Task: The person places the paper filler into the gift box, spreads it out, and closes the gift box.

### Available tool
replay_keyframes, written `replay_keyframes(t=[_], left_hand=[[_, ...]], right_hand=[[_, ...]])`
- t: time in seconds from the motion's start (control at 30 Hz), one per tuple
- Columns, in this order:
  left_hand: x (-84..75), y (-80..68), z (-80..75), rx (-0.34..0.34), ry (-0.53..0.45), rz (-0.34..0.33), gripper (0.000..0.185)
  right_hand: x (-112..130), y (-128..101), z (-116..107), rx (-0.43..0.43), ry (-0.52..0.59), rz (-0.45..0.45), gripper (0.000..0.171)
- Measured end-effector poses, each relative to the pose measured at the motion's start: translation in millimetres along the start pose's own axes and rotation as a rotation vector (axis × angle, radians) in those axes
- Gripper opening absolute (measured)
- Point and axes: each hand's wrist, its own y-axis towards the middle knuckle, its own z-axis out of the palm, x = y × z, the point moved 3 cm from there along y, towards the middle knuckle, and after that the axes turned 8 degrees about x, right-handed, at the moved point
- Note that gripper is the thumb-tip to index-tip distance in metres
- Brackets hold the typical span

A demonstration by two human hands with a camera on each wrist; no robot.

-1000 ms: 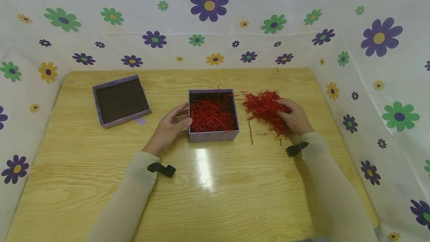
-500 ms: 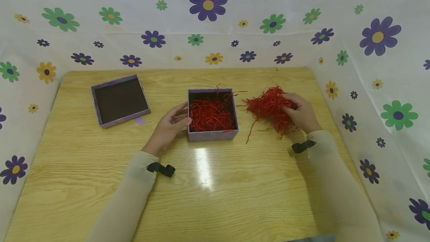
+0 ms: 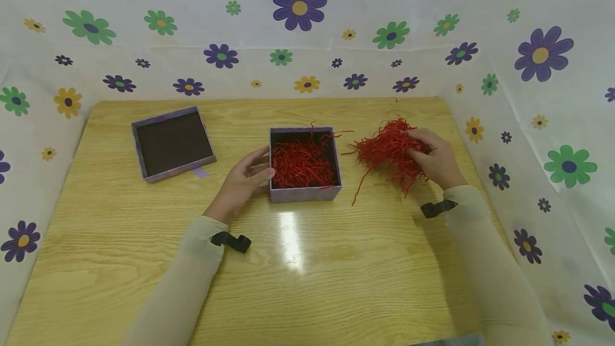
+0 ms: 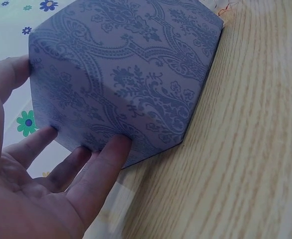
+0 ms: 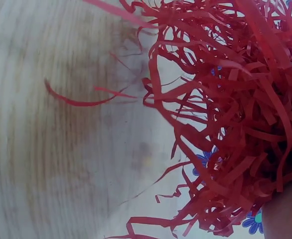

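Note:
My left hand (image 3: 242, 182) rests with fairly straight fingers against the left side of a purple box (image 3: 305, 194). In the left wrist view, its fingertips touch the patterned wall of the box (image 4: 131, 64). Red shredded paper (image 3: 302, 164) lies inside, and a few strands poke over the back right rim. Right of the box, my right hand (image 3: 434, 156) grips a loose clump of red shredded paper (image 3: 388, 146) between thumb and fingers, close over the table. That clump (image 5: 245, 109) fills the right part of the right wrist view and hides most of the hand.
The box's lid (image 3: 175, 143) lies upturned at the back left, dark inside, with a purple ribbon tab (image 3: 200, 172) sticking out in front. A wooden table (image 3: 307, 292) is enclosed by a white flowered cloth (image 3: 336, 31) at the back and sides.
My right hand has moved a little right and away from me, drawing the clump of shredded paper farther from the box. My left hand and the box stay in place.

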Motion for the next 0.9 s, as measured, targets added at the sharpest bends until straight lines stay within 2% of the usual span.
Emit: replay_keyframes(t=[0.17,0.27,0.4,0.5,0.63,0.83,0.9], left_hand=[[1.3,-0.1,-0.4,-0.001,0.008,0.002,0.069],[1.3,0.1,-0.3,-0.001,0.004,-0.003,0.069],[0.1,-0.4,0.0,-0.004,0.001,-0.007,0.069],[-0.4,-0.6,0.0,-0.005,0.004,-0.010,0.070],[-0.2,0.2,-0.4,-0.009,0.002,-0.015,0.070],[0.2,0.4,-0.8,-0.009,0.007,-0.014,0.069],[0.0,0.3,-0.5,-0.009,0.009,-0.014,0.069]], right_hand=[[7.3,-0.7,-1.6,0.002,-0.008,0.018,0.034],[23.2,-3.4,-3.8,0.010,0.006,0.015,0.033],[45.8,-7.4,-7.7,0.015,0.034,-0.019,0.031],[50.9,-8.0,-9.5,0.001,0.040,-0.045,0.030],[51.7,-7.0,-11.8,-0.013,0.041,-0.053,0.030],[25.9,2.4,-12.3,-0.020,0.023,-0.041,0.033],[25.1,4.5,-12.7,-0.024,0.022,-0.049,0.034]])
